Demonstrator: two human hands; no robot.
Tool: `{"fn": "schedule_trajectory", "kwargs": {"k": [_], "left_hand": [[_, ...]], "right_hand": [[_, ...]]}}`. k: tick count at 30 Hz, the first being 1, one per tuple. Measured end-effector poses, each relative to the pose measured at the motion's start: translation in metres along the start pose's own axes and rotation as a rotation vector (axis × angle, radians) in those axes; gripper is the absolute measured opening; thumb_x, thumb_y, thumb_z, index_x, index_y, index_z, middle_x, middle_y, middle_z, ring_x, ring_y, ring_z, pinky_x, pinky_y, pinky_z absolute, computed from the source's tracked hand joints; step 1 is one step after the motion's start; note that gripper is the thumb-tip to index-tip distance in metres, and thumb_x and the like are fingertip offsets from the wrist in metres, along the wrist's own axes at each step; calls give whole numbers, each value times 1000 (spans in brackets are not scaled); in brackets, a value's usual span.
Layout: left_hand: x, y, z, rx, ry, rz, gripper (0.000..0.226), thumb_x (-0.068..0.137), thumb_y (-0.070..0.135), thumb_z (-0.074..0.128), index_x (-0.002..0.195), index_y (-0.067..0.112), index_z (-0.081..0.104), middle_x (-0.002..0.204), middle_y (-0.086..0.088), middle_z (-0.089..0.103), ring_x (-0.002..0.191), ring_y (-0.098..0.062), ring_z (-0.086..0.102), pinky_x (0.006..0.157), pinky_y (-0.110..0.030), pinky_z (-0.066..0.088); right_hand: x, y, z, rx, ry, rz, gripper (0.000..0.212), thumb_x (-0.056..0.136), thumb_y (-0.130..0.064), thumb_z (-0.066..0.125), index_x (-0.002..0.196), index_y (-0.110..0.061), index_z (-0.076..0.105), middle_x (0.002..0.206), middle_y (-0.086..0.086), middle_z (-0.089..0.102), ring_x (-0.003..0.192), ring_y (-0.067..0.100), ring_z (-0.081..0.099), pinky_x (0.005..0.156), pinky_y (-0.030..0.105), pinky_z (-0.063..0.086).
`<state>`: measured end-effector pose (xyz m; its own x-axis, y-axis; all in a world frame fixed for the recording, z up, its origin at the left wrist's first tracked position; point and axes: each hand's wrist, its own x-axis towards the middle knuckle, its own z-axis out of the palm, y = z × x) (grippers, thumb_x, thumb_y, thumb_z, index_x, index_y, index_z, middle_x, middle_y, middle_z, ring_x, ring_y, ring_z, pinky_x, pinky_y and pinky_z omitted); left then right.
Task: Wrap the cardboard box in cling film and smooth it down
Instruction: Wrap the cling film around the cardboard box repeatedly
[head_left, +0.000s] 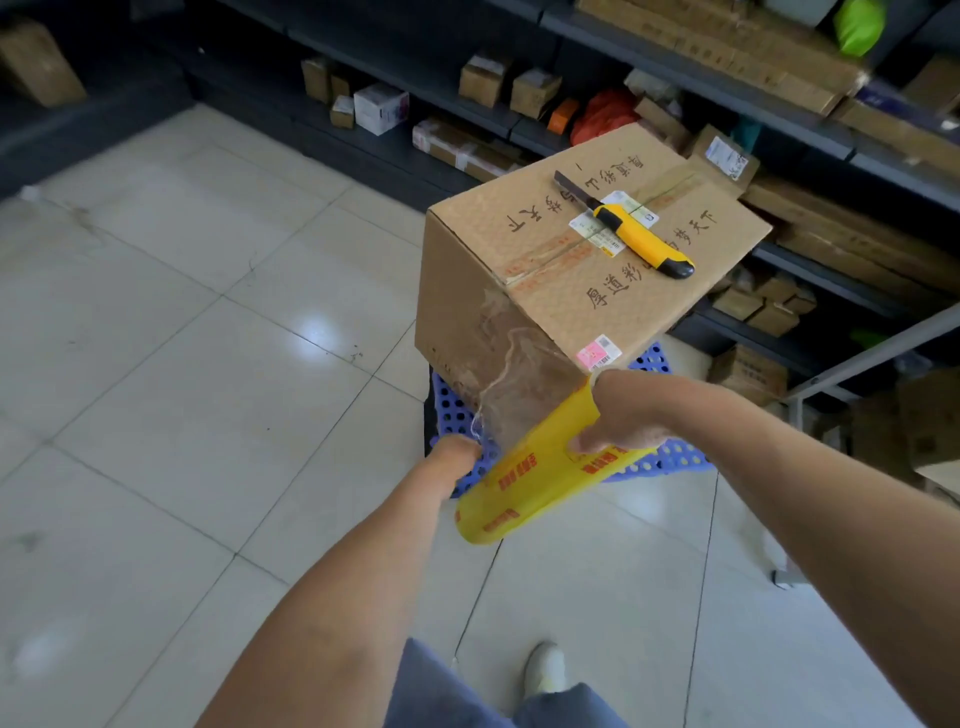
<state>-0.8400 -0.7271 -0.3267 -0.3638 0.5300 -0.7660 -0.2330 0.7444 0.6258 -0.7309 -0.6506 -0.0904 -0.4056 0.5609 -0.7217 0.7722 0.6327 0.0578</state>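
Note:
A brown cardboard box (561, 291) with handwritten characters stands on a blue perforated stool (670, 457). A yellow roll of cling film (530, 478) is held low in front of the box's near corner. My right hand (623, 415) grips the roll from above, near its upper end. My left hand (452, 457) holds its lower left side, fingers hidden behind the roll. A wrinkled sheet of clear film (509, 358) stretches from the roll up onto the box's near corner. A yellow utility knife (639, 239) lies on top of the box.
Dark shelves (831, 140) stacked with cardboard parcels run along the back and right. A grey metal frame (841, 364) stands at the right. Pale glossy floor tiles (182, 364) spread to the left. My shoe (543, 670) shows below.

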Motion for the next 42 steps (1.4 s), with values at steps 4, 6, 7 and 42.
{"fn": "schedule_trajectory", "kwargs": {"k": [4,6,7,42], "left_hand": [[1,-33,25,-152,20,-151,16,94,10,44,90,8,59,90,-9,60,78,-19,54,74,-32,47],[2,-38,36,-229,43,-168,25,94,11,40,108,5,60,98,-12,62,91,-24,57,82,-35,47],[3,-40,41,-261,58,-173,27,95,14,39,111,5,59,97,-11,62,93,-25,56,83,-35,46],[5,-37,146,-923,269,-331,37,91,40,51,112,11,58,111,-13,64,99,-30,60,92,-44,50]], "right_hand": [[-4,11,2,-49,39,-56,34,87,-37,64,95,-8,47,73,1,46,60,14,45,51,22,34],[-5,18,4,-87,54,-93,38,88,-39,63,105,-7,51,86,2,51,73,16,51,60,23,40],[-5,22,5,-110,57,-105,42,88,-40,62,111,-6,51,95,3,53,81,19,52,67,26,42],[23,122,-4,-436,220,-539,29,90,-35,59,110,-15,64,115,4,65,104,22,58,88,34,49]]}}
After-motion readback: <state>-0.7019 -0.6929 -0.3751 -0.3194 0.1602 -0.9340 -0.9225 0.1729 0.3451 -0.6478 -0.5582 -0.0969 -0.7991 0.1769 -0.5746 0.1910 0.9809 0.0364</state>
